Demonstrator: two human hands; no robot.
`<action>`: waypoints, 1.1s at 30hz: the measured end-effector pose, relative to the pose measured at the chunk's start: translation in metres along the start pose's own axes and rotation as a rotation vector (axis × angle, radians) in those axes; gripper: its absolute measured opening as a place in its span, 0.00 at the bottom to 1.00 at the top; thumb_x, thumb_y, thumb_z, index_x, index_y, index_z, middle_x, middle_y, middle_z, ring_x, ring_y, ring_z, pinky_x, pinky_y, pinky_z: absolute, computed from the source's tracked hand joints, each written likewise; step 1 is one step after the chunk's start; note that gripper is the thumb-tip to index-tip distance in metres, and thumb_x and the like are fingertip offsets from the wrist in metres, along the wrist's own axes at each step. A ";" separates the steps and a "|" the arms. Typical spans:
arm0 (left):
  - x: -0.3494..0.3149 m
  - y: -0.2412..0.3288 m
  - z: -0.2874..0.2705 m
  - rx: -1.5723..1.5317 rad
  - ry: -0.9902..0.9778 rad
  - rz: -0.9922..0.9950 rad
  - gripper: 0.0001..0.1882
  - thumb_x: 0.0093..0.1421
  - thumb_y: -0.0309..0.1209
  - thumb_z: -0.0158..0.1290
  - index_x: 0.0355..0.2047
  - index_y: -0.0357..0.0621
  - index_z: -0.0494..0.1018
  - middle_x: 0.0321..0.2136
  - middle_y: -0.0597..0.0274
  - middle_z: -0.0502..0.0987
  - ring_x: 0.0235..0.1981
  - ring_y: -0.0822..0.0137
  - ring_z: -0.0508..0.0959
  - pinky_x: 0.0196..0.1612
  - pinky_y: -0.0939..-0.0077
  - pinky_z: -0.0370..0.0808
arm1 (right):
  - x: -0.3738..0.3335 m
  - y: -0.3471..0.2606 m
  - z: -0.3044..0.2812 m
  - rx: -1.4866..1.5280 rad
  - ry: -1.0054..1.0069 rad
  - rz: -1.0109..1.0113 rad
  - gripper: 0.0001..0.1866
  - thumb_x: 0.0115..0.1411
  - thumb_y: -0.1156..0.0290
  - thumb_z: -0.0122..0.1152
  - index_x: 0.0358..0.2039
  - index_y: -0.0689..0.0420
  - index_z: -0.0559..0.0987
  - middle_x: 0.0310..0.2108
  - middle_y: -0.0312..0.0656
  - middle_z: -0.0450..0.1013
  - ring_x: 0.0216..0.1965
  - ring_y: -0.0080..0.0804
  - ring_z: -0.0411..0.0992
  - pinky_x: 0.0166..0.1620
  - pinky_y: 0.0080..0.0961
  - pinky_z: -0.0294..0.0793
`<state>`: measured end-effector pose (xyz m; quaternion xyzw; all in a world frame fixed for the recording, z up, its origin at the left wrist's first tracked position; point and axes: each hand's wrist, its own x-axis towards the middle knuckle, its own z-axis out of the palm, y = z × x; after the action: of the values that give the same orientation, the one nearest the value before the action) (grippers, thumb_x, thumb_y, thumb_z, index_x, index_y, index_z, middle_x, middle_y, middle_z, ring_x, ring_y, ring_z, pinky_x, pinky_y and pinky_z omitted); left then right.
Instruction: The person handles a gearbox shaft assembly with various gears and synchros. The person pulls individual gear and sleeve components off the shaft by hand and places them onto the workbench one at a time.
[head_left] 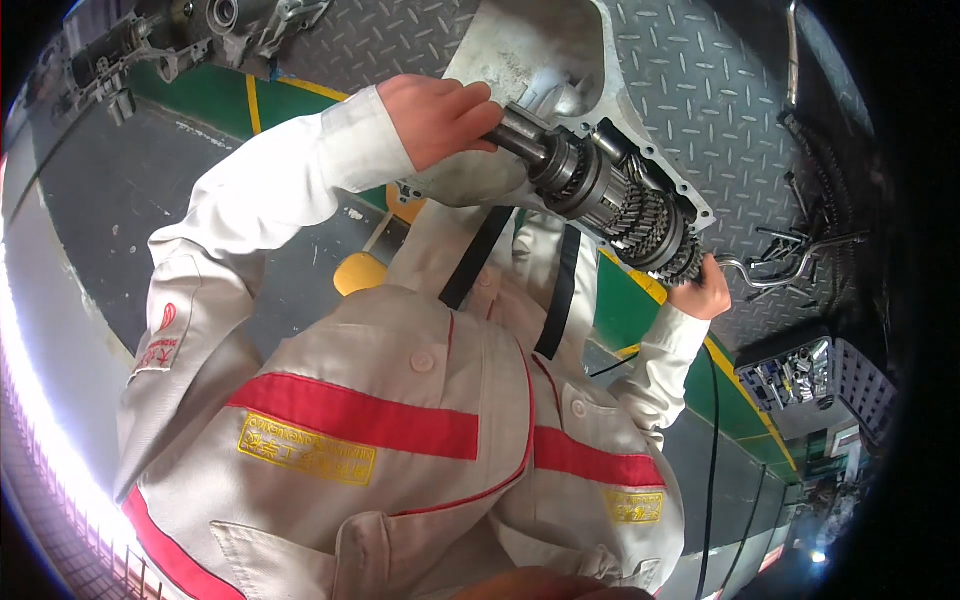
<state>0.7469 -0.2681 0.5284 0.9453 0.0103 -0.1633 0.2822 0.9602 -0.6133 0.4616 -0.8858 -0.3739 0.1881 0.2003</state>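
Observation:
A gear shaft [570, 180] with a stack of dark steel gears runs slanting across the middle of the head view. My left hand [445, 120] is closed round its bare, smooth end. At the geared end, my right hand [703, 290] has its fingers curled against the last gear, partly hidden behind it. The shaft lies over the open edge of a light grey metal gearbox housing [535, 45]. Beside it, in the housing, a second dark shaft [612, 140] shows in part. Whether the gear shaft rests on the housing or hangs free, I cannot tell.
The housing stands on a diamond-plate bench top [690, 60]. To the right lie a bent crank handle [800, 268] and several bolts [778, 240]. An open socket set [795, 375] is at the far right. More metal castings [130, 50] sit at the upper left.

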 end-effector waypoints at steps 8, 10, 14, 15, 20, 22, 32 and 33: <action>0.000 -0.010 0.000 -0.013 -0.021 0.074 0.14 0.52 0.34 0.56 0.34 0.44 0.65 0.26 0.59 0.66 0.26 0.59 0.73 0.24 0.68 0.72 | -0.003 -0.002 0.000 -0.013 0.035 -0.023 0.13 0.42 0.64 0.66 0.15 0.57 0.72 0.13 0.45 0.65 0.14 0.43 0.64 0.19 0.30 0.63; 0.000 -0.011 -0.001 -0.021 -0.007 0.099 0.14 0.51 0.34 0.56 0.34 0.43 0.66 0.27 0.59 0.67 0.25 0.60 0.73 0.24 0.68 0.72 | 0.000 0.000 0.002 0.048 0.047 -0.066 0.13 0.42 0.66 0.66 0.14 0.57 0.71 0.12 0.45 0.64 0.13 0.42 0.63 0.18 0.30 0.62; 0.005 -0.006 -0.008 0.028 0.014 0.110 0.16 0.49 0.34 0.58 0.36 0.42 0.68 0.29 0.59 0.70 0.24 0.61 0.74 0.25 0.71 0.72 | -0.002 0.011 0.009 0.018 0.046 -0.098 0.11 0.41 0.68 0.65 0.14 0.58 0.70 0.12 0.44 0.63 0.13 0.42 0.61 0.18 0.28 0.62; 0.005 -0.004 -0.008 0.024 0.008 0.111 0.16 0.49 0.34 0.58 0.36 0.42 0.68 0.29 0.59 0.70 0.24 0.61 0.74 0.25 0.71 0.72 | -0.002 0.010 0.010 0.020 0.041 -0.092 0.11 0.41 0.68 0.65 0.14 0.58 0.70 0.12 0.44 0.63 0.13 0.42 0.61 0.18 0.28 0.62; 0.004 -0.006 -0.002 0.006 0.015 0.061 0.17 0.48 0.35 0.58 0.36 0.41 0.69 0.28 0.60 0.69 0.25 0.61 0.74 0.26 0.70 0.72 | -0.002 0.011 0.011 0.065 0.115 -0.127 0.10 0.40 0.71 0.64 0.13 0.58 0.71 0.11 0.43 0.62 0.11 0.40 0.60 0.16 0.29 0.58; 0.005 -0.005 -0.002 -0.007 -0.010 0.053 0.18 0.48 0.35 0.58 0.37 0.41 0.69 0.28 0.59 0.69 0.25 0.60 0.74 0.26 0.70 0.72 | -0.003 0.011 0.010 0.045 0.186 -0.173 0.10 0.41 0.73 0.65 0.11 0.57 0.72 0.11 0.43 0.63 0.10 0.40 0.59 0.15 0.30 0.55; 0.007 -0.003 -0.009 -0.022 0.030 0.111 0.20 0.45 0.36 0.60 0.35 0.38 0.69 0.26 0.58 0.68 0.25 0.60 0.74 0.27 0.70 0.73 | -0.005 0.013 0.013 0.009 0.200 -0.173 0.11 0.40 0.75 0.67 0.11 0.58 0.71 0.10 0.43 0.62 0.10 0.40 0.58 0.15 0.30 0.53; 0.008 -0.002 -0.010 -0.026 0.029 0.117 0.20 0.45 0.36 0.60 0.35 0.38 0.69 0.26 0.58 0.68 0.25 0.60 0.74 0.27 0.70 0.73 | -0.006 0.015 0.014 0.003 0.200 -0.168 0.11 0.40 0.75 0.67 0.11 0.58 0.71 0.10 0.43 0.62 0.10 0.40 0.58 0.15 0.30 0.53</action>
<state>0.7570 -0.2616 0.5331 0.9429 -0.0387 -0.1326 0.3032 0.9585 -0.6247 0.4436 -0.8654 -0.4246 0.0822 0.2530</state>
